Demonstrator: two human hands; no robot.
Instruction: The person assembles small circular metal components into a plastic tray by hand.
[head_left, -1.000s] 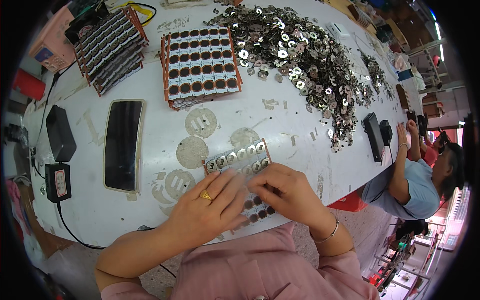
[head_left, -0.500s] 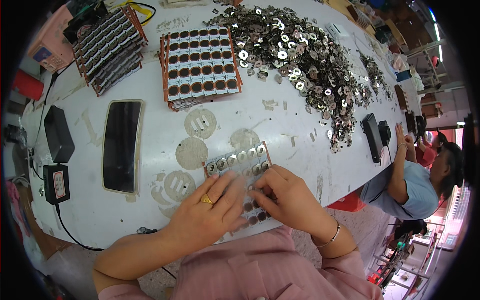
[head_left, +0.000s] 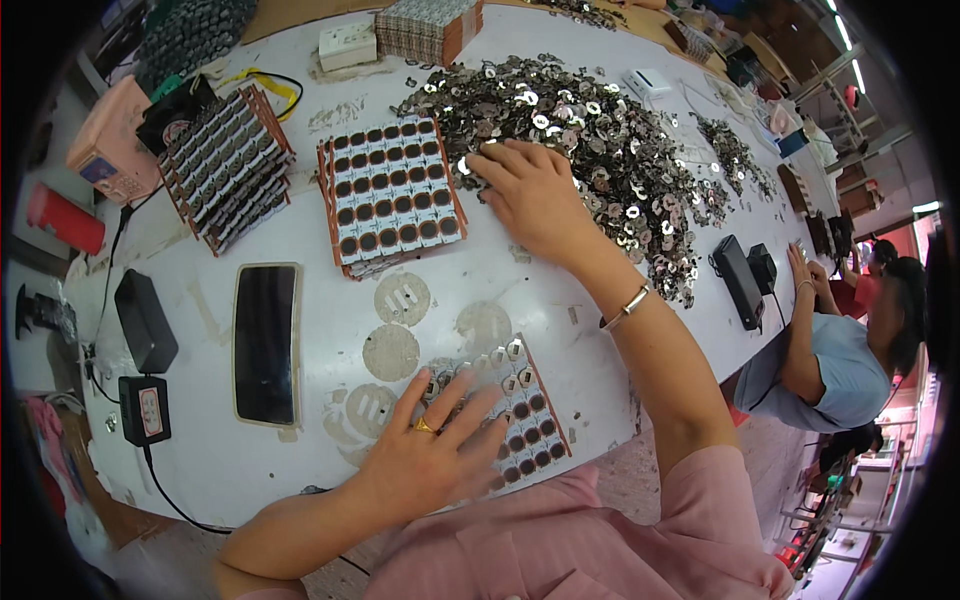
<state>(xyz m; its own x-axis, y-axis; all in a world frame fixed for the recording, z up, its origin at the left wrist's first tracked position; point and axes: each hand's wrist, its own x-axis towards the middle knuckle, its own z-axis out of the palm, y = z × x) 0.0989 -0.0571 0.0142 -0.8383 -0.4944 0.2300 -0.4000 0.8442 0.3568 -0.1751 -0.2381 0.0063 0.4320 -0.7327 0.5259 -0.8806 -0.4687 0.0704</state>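
Note:
My left hand [head_left: 425, 450] lies over the sheet of round-celled panels [head_left: 530, 430] at the table's near edge, fingers spread and partly blurred. It covers the sheet's left part. Silvery metal discs sit on the sheet's far rows, while the nearer rows show bare dark circles. My right hand [head_left: 535, 195] reaches across to the near left edge of a large heap of loose metal discs [head_left: 600, 130]. Its fingers stretch out onto the discs, and the thumb side is partly hidden. Just left of that hand stands a stack of similar sheets [head_left: 390, 190].
Another stack of sheets [head_left: 225, 170] leans at the left, near a pink box [head_left: 115, 140]. A phone-like dark slab [head_left: 267, 345] and black adapters [head_left: 147, 320] lie nearer. Black devices [head_left: 738, 280] stand at the right, where another person [head_left: 830, 350] sits.
My right hand has left the sheet and moved far forward to the disc heap. The left hand stays over the sheet, its fingers more spread. The view has shifted, showing more of the table's far side.

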